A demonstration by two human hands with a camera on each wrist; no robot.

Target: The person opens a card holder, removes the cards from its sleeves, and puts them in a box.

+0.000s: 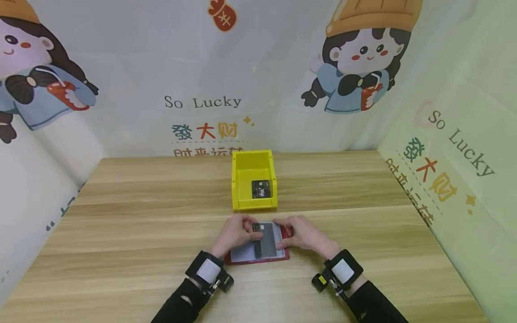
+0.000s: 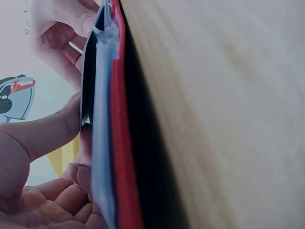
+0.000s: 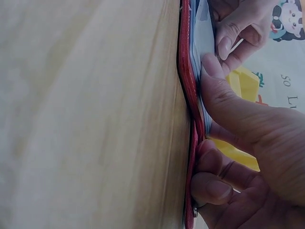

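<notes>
A red card holder [image 1: 286, 255] lies open on the table, its clear plastic sleeves [image 1: 241, 254] facing up. On the sleeves is a dark grey card [image 1: 267, 246] with a small chip near its top. My left hand [image 1: 235, 234] pinches the card's upper left part between thumb and fingers. In the left wrist view the card [image 2: 87, 78] stands slightly apart from the sleeves. My right hand [image 1: 304, 233] grips the holder's right side. Its thumb presses on the sleeves in the right wrist view, with fingers behind the red cover [image 3: 187, 81].
Just beyond the holder stands a yellow open-fronted bin [image 1: 254, 205]. Inside it lies a black card [image 1: 261, 189] marked "Vip". The wooden table [image 1: 141, 215] meets printed cloth walls [image 1: 133, 80] at the back and sides.
</notes>
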